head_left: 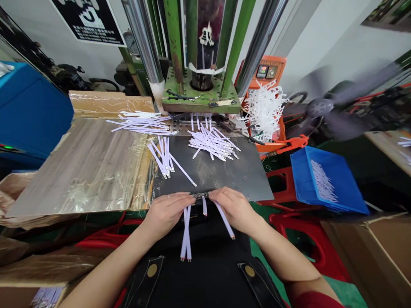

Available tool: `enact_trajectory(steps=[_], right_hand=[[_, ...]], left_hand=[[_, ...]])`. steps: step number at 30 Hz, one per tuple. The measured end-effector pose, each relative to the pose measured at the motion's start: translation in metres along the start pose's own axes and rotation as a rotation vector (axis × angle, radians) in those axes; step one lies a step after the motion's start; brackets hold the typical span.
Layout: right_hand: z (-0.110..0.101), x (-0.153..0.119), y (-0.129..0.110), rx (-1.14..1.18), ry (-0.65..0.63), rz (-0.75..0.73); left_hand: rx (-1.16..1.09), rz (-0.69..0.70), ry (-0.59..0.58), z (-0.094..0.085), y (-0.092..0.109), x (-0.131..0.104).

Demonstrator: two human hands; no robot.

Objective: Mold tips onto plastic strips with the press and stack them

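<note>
My left hand (168,213) and my right hand (235,210) are closed on the two ends of a small dark metal bar (201,195), held at the near edge of the black plate. Short lavender cables stick out of the bar toward me: two crossed cables (186,235) by the left fingers, a short-looking one (204,206) in the middle, and one more (225,220) under the right hand. My fingers hide the bar's ends. Beyond the hands lie a small bunch of lavender cables (163,158) and a larger pile (213,143).
A green press (201,105) with steel columns stands behind the black metal plate (253,173). More cables (141,122) lie at the back left by a cardboard-covered board (96,167). To the right are an orange machine heaped with white pieces (265,111), a blue bin (340,179) and a blurred fan (319,107).
</note>
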State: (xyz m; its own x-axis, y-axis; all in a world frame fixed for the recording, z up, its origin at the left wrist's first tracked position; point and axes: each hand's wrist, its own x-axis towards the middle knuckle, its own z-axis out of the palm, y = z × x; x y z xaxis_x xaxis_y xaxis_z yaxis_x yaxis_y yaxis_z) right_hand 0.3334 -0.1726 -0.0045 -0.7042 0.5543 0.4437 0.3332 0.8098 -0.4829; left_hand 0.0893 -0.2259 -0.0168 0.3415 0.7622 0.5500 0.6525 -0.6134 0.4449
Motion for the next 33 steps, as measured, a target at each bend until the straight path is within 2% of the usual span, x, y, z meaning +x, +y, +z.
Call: enact_trajectory(steps=[3, 7, 9, 12, 15, 20, 25, 28, 33], right_hand=[[0.002, 0.001, 0.002, -0.011, -0.008, 0.01], [0.002, 0.001, 0.012, -0.001, -0.035, 0.067], [0.005, -0.002, 0.017, -0.034, -0.045, 0.101], [0.012, -0.009, 0.024, -0.032, 0.006, 0.118], [0.019, -0.013, 0.028, -0.003, 0.067, 0.121], [0.021, -0.015, 0.03, -0.011, 0.076, 0.112], [0.02, -0.015, 0.031, -0.008, 0.073, 0.12], [0.02, -0.013, 0.034, -0.005, 0.073, 0.106], [0.012, -0.025, 0.046, 0.0, 0.03, 0.015]], left_hand=[[-0.037, 0.0, -0.019, -0.002, 0.0, -0.002], [-0.117, -0.205, 0.006, -0.014, -0.003, -0.005], [-0.163, -0.253, 0.049, -0.017, -0.006, -0.007], [-0.239, -0.222, 0.113, -0.011, -0.01, -0.013], [-0.21, -0.173, 0.129, -0.002, -0.013, -0.017], [-0.065, -0.079, 0.028, -0.006, -0.011, -0.019], [-0.004, -0.088, -0.015, -0.008, -0.015, -0.017], [0.017, -0.096, -0.128, -0.009, -0.014, -0.011], [0.196, -0.184, -0.385, -0.008, 0.006, 0.001]])
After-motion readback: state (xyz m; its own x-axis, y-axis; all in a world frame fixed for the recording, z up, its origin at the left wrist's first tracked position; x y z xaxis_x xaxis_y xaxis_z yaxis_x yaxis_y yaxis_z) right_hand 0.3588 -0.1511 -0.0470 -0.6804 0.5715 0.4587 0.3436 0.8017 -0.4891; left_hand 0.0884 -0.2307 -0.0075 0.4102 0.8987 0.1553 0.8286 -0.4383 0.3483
